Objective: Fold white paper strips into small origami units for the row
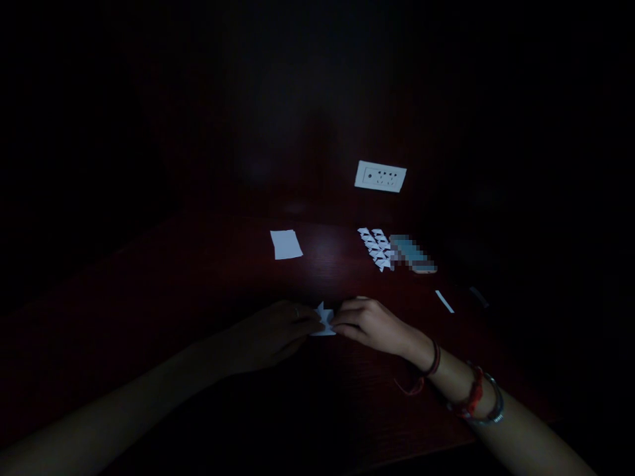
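Note:
The scene is very dark. A small white piece of paper (pixel 325 320) lies partly folded on the dark red table (pixel 198 277), and both my hands pinch it. My left hand (pixel 278 330) holds its left edge with closed fingers; a ring shows on one finger. From the other side my right hand (pixel 370 324) grips the right edge, fingers pressed together. Red cords and a bracelet circle my right wrist.
A flat white paper sheet (pixel 286 244) lies further back. Several small folded white paper pieces (pixel 376 248) sit in rows beside a blurred phone-like object (pixel 413 254). A white paper strip (pixel 444 301) lies to the right. A white wall socket (pixel 380 176) is behind the table.

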Demonstrator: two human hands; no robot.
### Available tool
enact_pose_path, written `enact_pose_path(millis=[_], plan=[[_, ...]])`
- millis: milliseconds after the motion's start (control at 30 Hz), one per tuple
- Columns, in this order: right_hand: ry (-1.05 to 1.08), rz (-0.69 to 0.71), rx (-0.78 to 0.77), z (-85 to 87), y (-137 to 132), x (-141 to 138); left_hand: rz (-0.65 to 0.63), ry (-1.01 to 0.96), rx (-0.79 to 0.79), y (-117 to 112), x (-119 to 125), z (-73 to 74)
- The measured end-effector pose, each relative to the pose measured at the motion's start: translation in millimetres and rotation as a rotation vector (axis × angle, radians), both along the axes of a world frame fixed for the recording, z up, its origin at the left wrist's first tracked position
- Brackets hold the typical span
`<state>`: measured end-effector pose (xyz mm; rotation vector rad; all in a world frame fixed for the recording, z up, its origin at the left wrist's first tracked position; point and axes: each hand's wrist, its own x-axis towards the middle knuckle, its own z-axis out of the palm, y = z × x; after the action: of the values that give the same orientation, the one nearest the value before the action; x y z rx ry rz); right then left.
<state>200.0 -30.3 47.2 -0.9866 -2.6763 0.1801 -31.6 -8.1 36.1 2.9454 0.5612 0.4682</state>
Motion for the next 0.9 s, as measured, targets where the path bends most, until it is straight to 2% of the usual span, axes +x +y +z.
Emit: enact_pose_path(millis=[133, 333, 700, 900], plan=[[0.023, -0.015, 0.001, 0.1, -0.8, -0.8, -0.028, -0.012, 0.033, 1.2, 0.9, -0.7], [0.049, -0.105, 0.007, 0.0, -3.2, -3.3, -0.004, 0.005, 0.085, -0.2, 2.6, -2.2], [0.249, -0.279, -0.235, -7.8, -1.3, -5.2, 0.037, 0.030, 0.107, 2.1, 1.3, -11.3], [0.289, -0.282, -0.319, -5.3, -1.2, -7.0, 0.031, 0.022, 0.148, 0.8, 2.9, -10.0]])
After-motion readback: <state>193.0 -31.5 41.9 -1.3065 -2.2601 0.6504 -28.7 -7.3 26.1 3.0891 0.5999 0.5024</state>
